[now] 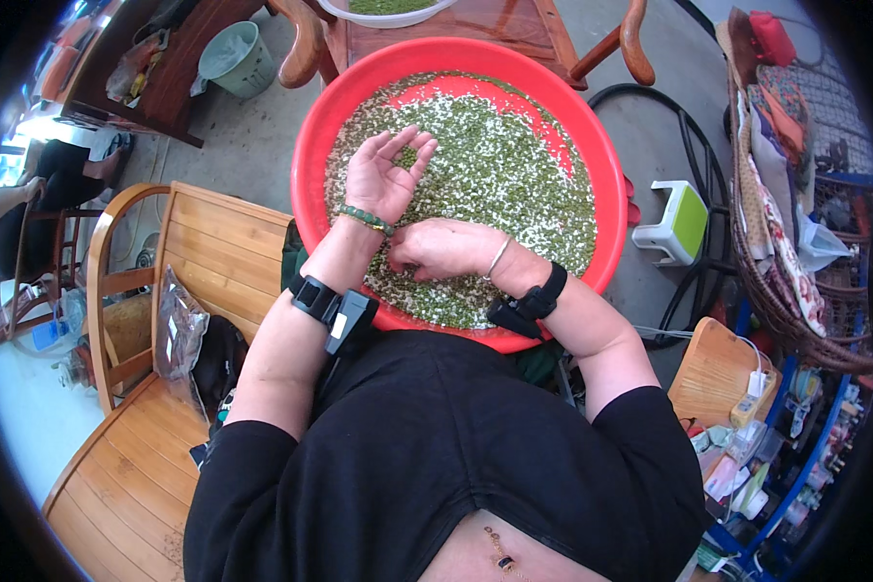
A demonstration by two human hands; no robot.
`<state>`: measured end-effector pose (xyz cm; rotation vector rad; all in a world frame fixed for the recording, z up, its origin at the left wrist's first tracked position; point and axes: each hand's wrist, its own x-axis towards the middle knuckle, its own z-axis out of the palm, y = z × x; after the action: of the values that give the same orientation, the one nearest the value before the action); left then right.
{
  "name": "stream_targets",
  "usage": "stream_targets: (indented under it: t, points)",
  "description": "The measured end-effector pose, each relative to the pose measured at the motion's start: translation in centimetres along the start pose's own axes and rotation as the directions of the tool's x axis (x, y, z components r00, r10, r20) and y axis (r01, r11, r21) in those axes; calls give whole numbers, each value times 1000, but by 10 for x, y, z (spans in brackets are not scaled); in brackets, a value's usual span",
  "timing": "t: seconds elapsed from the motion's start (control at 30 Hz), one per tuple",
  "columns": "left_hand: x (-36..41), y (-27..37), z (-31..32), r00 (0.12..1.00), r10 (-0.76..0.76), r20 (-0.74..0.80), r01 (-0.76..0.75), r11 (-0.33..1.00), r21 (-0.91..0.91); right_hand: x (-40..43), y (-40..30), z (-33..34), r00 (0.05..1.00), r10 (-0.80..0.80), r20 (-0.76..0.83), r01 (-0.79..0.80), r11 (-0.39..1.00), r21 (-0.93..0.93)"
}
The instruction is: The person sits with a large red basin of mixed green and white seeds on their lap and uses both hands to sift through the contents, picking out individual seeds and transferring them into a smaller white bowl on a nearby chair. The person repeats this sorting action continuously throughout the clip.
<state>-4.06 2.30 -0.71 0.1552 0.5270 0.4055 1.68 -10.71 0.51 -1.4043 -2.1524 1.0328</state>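
Observation:
A large round red plastic basin (606, 218) lies before me, spread with small green grains mixed with white bits (495, 167). Browner material lies along its left and near sides. My left hand (387, 171) is over the left part of the basin, palm up, fingers loosely curved and apart. Some green shows in the gap between its fingers; whether any of it rests on the hand is unclear. My right hand (444, 249) is palm down in the grains just nearer to me, fingers curled under. Its fingertips are partly hidden, and so is anything between them.
Beyond the basin is a wooden chair (465, 23) bearing a pale tub (385, 18). A wooden bench (127, 465) is at left, a green-and-white stool (673, 222) at right. A pail (238, 60) and wicker basket of cloths (778, 218) stand farther out. Another person's hand (35, 188) shows far left.

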Motion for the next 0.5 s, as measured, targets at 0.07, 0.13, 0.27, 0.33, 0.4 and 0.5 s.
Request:
stream_targets:
  t: [0.07,0.13,0.27,0.33,0.4,0.5]
  points:
    - [0,0,1,1000,3,-1,-3,1000,-1,-2,3,3,1000,4,-11,-4,1000,-1]
    - [0,0,0,1000,-9,-25,9,1000,-14,-3,5,4,1000,-2,-5,2,1000,-8]
    - [-2,1,1,999,-8,-37,8,1000,-10,-3,-1,-2,1000,-8,4,8,1000,-5]
    - [-1,1,1,999,-5,-35,5,1000,-13,-6,-2,-5,1000,31,8,-30,999,-29]
    - [-2,0,2,1000,-1,-24,0,1000,-6,-9,-2,-7,997,71,9,-70,996,-52]
    - [-1,0,0,1000,4,-14,-4,1000,-6,-13,-4,-10,988,156,-6,-156,987,-30]
